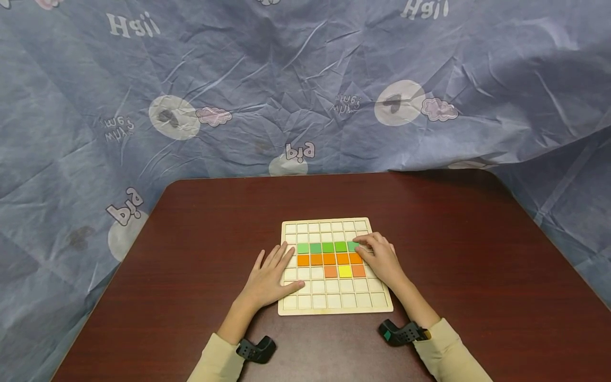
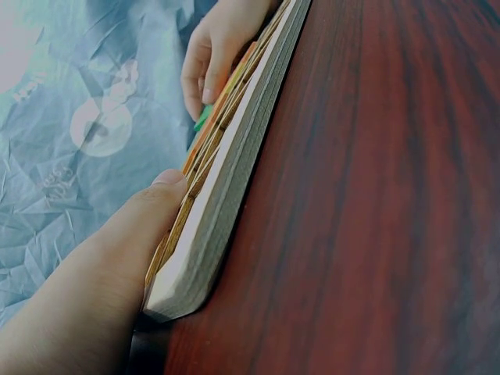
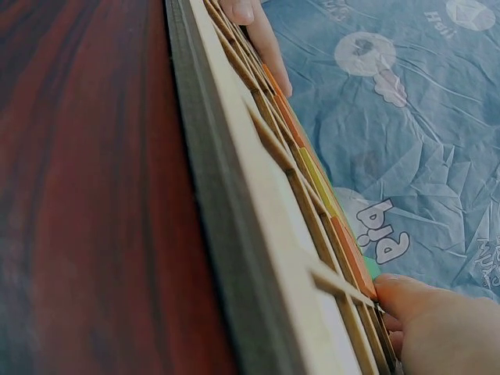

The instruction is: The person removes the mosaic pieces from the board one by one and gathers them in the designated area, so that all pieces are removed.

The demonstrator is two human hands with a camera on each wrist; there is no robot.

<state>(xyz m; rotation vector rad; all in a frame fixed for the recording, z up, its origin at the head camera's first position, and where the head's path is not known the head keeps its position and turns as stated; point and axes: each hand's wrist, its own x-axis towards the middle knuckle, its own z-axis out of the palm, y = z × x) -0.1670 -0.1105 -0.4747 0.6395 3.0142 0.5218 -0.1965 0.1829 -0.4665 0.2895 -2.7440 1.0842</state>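
A square pale wooden grid board (image 1: 334, 301) lies on the table, with coloured square tiles in three of its rows. My left hand (image 1: 267, 281) rests on the board's left side with its fingers spread, the thumb on a lower cell. The right hand (image 1: 382, 260) pinches a green tile (image 1: 352, 246) at the right end of the green row. That tile's green edge (image 3: 371, 268) stands a little above its neighbours in the right wrist view; the fingers partly hide it. Below are a row of orange tiles (image 1: 329, 259) and a yellow tile (image 1: 345, 271) between two coral ones.
The dark red-brown table (image 1: 191, 254) spreads around the board. Behind it hangs a blue printed cloth (image 1: 267, 95). A black wrist device (image 1: 258, 350) is on the left wrist, and another black device (image 1: 403, 333) on the right wrist.
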